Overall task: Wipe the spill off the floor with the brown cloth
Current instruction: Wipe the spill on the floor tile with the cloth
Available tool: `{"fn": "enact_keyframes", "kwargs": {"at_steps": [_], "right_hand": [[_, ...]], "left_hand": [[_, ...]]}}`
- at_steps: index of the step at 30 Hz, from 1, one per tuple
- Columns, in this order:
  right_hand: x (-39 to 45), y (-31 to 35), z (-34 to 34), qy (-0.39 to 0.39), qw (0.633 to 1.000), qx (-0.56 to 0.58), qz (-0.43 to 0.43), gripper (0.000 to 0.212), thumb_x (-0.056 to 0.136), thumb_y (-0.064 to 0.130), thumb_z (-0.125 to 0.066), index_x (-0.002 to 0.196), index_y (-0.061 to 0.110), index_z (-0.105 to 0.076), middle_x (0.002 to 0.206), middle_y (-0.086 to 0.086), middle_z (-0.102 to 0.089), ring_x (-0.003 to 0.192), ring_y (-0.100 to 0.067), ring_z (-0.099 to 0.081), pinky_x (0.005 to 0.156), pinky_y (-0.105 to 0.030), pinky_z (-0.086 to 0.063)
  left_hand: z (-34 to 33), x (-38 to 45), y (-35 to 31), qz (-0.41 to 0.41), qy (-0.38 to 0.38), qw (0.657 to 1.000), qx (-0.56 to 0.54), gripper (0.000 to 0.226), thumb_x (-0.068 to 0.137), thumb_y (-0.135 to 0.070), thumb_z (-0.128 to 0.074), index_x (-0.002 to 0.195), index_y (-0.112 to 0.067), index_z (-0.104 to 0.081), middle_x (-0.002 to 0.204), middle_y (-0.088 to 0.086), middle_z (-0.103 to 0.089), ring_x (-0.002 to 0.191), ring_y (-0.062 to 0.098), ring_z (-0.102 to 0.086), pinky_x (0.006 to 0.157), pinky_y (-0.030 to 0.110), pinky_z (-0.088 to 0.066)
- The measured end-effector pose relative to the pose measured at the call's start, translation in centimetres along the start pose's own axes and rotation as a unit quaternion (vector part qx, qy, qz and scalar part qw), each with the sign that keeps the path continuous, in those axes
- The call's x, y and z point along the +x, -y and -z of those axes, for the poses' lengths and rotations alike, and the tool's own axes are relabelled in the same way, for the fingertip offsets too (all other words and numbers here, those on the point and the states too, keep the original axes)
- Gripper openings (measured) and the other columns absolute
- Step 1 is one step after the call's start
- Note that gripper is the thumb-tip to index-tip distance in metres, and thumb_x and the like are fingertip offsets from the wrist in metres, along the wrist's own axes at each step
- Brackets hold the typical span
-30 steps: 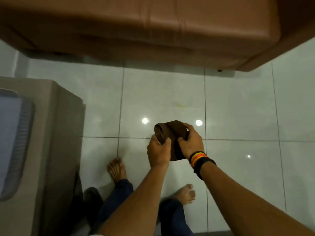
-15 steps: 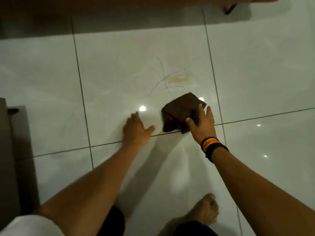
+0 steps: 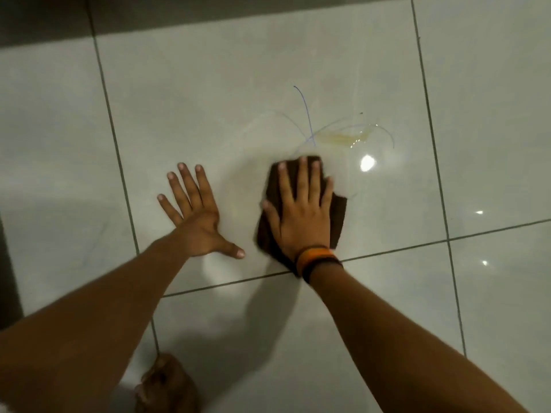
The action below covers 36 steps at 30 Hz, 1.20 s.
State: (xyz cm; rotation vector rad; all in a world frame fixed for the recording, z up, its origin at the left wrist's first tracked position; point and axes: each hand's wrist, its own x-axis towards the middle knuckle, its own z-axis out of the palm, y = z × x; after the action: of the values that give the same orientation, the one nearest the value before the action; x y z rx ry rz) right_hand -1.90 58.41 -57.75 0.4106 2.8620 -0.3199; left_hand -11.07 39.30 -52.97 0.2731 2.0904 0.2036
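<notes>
The right hand (image 3: 301,216) lies flat, fingers spread, pressing the brown cloth (image 3: 338,213) onto the pale tiled floor (image 3: 193,93). The cloth sits just short of the spill (image 3: 343,139), a yellowish smear beyond its far edge with thin wet streaks curling around it; nothing lies between the two. The left hand (image 3: 195,219) is planted open-palmed on bare tile beside the cloth, holding nothing. Striped wristbands (image 3: 317,259) circle the right wrist. A bare foot (image 3: 165,383) shows at the lower edge, and a bright light glint (image 3: 367,163) sits near the spill.
</notes>
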Motion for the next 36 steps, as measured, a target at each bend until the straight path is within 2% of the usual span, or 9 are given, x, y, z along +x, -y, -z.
{"fn": "enact_keyframes", "kwargs": {"at_steps": [3, 11, 14, 18, 23, 26, 28, 32, 36], "right_hand": [[-5.5, -4.1, 0.4, 0.068, 0.993, -0.033, 0.092, 0.073, 0.101, 0.060, -0.036, 0.165, 0.032, -0.017, 0.175, -0.013, -0.011, 0.162, -0.037, -0.010, 0.124, -0.068, -0.017], [9.0, -9.7, 4.7, -0.019, 0.956, 0.037, -0.289, 0.077, 0.101, 0.060, -0.021, 0.167, 0.021, -0.007, 0.175, -0.020, -0.001, 0.161, -0.042, 0.002, 0.123, -0.072, -0.006], [11.4, -3.3, 3.5, -0.018, 0.987, 0.011, -0.159, 0.074, 0.102, 0.058, -0.024, 0.167, 0.023, -0.012, 0.175, -0.018, -0.008, 0.162, -0.040, -0.003, 0.126, -0.068, -0.006], [1.8, -2.5, 2.6, 0.061, 0.997, -0.030, 0.045, 0.070, 0.103, 0.060, -0.029, 0.166, 0.033, -0.013, 0.176, -0.010, -0.007, 0.163, -0.033, -0.003, 0.126, -0.068, -0.007], [2.7, -11.0, 5.2, 0.059, 0.968, 0.004, -0.243, 0.077, 0.099, 0.064, -0.016, 0.167, 0.029, -0.008, 0.176, -0.013, 0.001, 0.163, -0.033, 0.005, 0.124, -0.072, -0.001], [11.7, -8.6, 6.1, -0.016, 0.952, 0.041, -0.304, 0.075, 0.102, 0.060, -0.021, 0.167, 0.026, -0.006, 0.176, -0.015, 0.002, 0.162, -0.037, 0.006, 0.123, -0.072, -0.002], [15.9, -4.3, 5.2, -0.035, 0.971, 0.036, -0.233, 0.073, 0.102, 0.057, -0.026, 0.167, 0.027, -0.010, 0.176, -0.013, -0.004, 0.163, -0.036, 0.001, 0.125, -0.071, -0.002], [10.2, 1.1, 3.1, 0.010, 0.996, -0.042, 0.076, 0.068, 0.104, 0.058, -0.028, 0.165, 0.031, -0.018, 0.175, -0.010, -0.014, 0.162, -0.036, -0.010, 0.126, -0.069, -0.008], [3.9, -5.1, 3.9, 0.063, 0.995, -0.059, 0.044, 0.067, 0.103, 0.060, -0.027, 0.165, 0.037, -0.014, 0.177, -0.005, -0.009, 0.163, -0.031, -0.007, 0.125, -0.069, -0.010]], "left_hand": [[0.8, -0.8, -1.0, 0.025, 0.019, 1.000, -0.003, 0.190, 0.034, -0.074, -0.091, 0.143, -0.013, 0.052, 0.146, 0.020, 0.062, 0.137, 0.045, 0.055, 0.110, 0.072, 0.029], [0.4, -0.3, -0.1, 0.023, 0.033, 0.999, -0.019, 0.191, 0.029, -0.078, -0.088, 0.141, -0.018, 0.055, 0.140, 0.012, 0.069, 0.128, 0.034, 0.066, 0.093, 0.053, 0.047], [0.4, -0.2, 0.0, 0.029, 0.029, 0.999, -0.016, 0.190, 0.031, -0.076, -0.089, 0.141, -0.019, 0.055, 0.140, 0.012, 0.069, 0.129, 0.034, 0.065, 0.095, 0.054, 0.047], [0.8, -0.5, -0.3, 0.040, 0.033, 0.998, -0.017, 0.190, 0.032, -0.075, -0.089, 0.140, -0.019, 0.056, 0.140, 0.013, 0.069, 0.130, 0.036, 0.064, 0.105, 0.064, 0.038], [0.6, 0.1, -0.4, 0.054, 0.033, 0.998, -0.012, 0.193, 0.027, -0.077, -0.088, 0.137, -0.017, 0.058, 0.141, 0.017, 0.067, 0.132, 0.038, 0.063, 0.108, 0.068, 0.033], [0.2, 0.3, -0.1, 0.045, 0.025, 0.999, -0.016, 0.194, 0.024, -0.078, -0.087, 0.138, -0.018, 0.058, 0.143, 0.016, 0.066, 0.132, 0.037, 0.062, 0.102, 0.061, 0.042], [0.0, 0.5, 0.2, 0.046, 0.027, 0.998, -0.022, 0.195, 0.021, -0.078, -0.087, 0.140, -0.020, 0.056, 0.145, 0.014, 0.065, 0.134, 0.036, 0.061, 0.099, 0.055, 0.047], [0.2, 0.3, 0.4, 0.028, 0.024, 0.999, -0.027, 0.192, 0.026, -0.077, -0.088, 0.142, -0.021, 0.055, 0.145, 0.012, 0.065, 0.134, 0.034, 0.062, 0.098, 0.053, 0.048], [0.5, 0.3, 0.2, 0.040, 0.030, 0.998, -0.025, 0.192, 0.027, -0.077, -0.088, 0.140, -0.018, 0.056, 0.144, 0.016, 0.066, 0.132, 0.037, 0.062, 0.101, 0.058, 0.045]]}}
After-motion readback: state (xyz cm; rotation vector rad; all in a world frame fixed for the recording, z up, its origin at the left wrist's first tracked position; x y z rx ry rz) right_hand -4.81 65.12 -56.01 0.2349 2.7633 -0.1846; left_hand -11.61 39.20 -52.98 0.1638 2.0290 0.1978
